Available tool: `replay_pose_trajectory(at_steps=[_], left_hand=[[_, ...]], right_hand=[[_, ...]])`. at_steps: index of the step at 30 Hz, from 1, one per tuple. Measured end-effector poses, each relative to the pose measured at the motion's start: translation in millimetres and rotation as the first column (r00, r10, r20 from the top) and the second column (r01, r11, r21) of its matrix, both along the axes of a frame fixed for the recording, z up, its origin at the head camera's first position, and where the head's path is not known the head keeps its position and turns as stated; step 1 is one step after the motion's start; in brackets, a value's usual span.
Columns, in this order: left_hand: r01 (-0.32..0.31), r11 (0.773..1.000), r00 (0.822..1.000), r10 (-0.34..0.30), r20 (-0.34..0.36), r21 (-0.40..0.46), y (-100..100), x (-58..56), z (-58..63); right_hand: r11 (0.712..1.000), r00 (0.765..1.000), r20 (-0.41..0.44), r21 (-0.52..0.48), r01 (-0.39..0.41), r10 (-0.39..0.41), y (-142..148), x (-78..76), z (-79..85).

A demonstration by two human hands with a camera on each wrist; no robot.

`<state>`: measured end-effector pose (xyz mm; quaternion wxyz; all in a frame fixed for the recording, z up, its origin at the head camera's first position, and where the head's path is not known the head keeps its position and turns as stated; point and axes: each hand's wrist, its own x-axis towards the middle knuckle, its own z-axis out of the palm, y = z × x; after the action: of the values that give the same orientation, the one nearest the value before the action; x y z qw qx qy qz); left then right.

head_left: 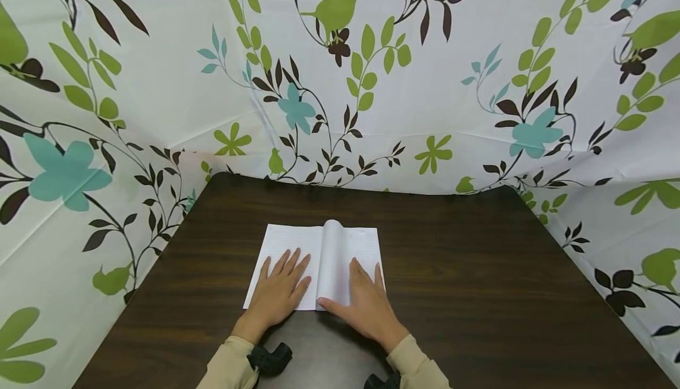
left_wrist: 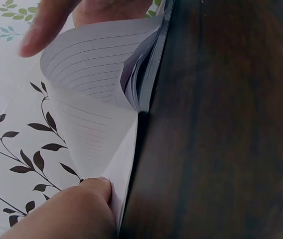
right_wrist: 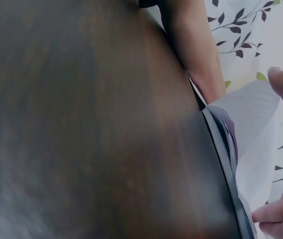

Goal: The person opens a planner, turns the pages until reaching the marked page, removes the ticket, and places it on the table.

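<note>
White, lined paper notebook [head_left: 332, 259] lies partly hidden under the left hand [head_left: 278, 294], fingers spread. The right hand [head_left: 368, 303], thumb apart, covers some too.

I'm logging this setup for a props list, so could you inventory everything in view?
Notebook: one, white lined pages, open on the table
Curled page: at least one, white, arched up beside the notebook's middle fold
Table: one, dark brown, beneath the notebook
Backdrop: at least one cloth, white with green, teal and dark brown print, beyond the table and along both sides
Wrist devices: two, black, one at the left wrist, one at the right
Sleeves: two, beige, on the left forearm and right
Left hand: one, bare, on the left page
Right hand: one, bare, on the notebook's right side
</note>
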<state>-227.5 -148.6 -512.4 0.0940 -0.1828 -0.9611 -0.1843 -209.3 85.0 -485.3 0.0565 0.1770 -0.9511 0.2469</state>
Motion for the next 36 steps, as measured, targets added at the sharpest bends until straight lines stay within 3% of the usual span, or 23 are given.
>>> replay_pose_trajectory(at_steps=[4, 10, 16, 26, 31, 36], left_hand=[[0.001, 1.000, 1.000, -0.001, 0.008, 0.001, 1, 0.3, 0.5], [0.003, 1.000, 1.000, -0.003, -0.004, 0.005, 1, 0.0, 2.2], [0.002, 1.000, 0.999, -0.001, -0.046, 0.029, 0, 0.4, 2.1], [0.009, 0.999, 0.999, -0.007, -0.054, 0.044, 0, 1.3, -2.1], [-0.005, 1.000, 0.999, 0.005, -0.036, 0.016, -2, 0.0, -3.8], [0.000, 0.998, 0.999, 0.003, -0.053, 0.055, -2, 1.9, -3.4]], right_hand=[[1.000, 1.000, -0.017, 0.017, -0.014, 0.015, 1, 2.1, 0.5], [0.997, 0.993, -0.112, 0.068, -0.037, 0.045, 7, 2.4, -0.5], [0.996, 0.980, -0.187, 0.074, -0.050, 0.064, 16, 3.8, -1.0], [0.999, 0.978, -0.204, 0.043, -0.031, 0.040, 43, 9.2, 14.5], [0.998, 0.980, -0.195, -0.062, 0.018, -0.030, 51, 7.4, 17.0], [0.973, 0.989, -0.140, -0.232, 0.009, -0.043, 41, 5.1, 20.1]])
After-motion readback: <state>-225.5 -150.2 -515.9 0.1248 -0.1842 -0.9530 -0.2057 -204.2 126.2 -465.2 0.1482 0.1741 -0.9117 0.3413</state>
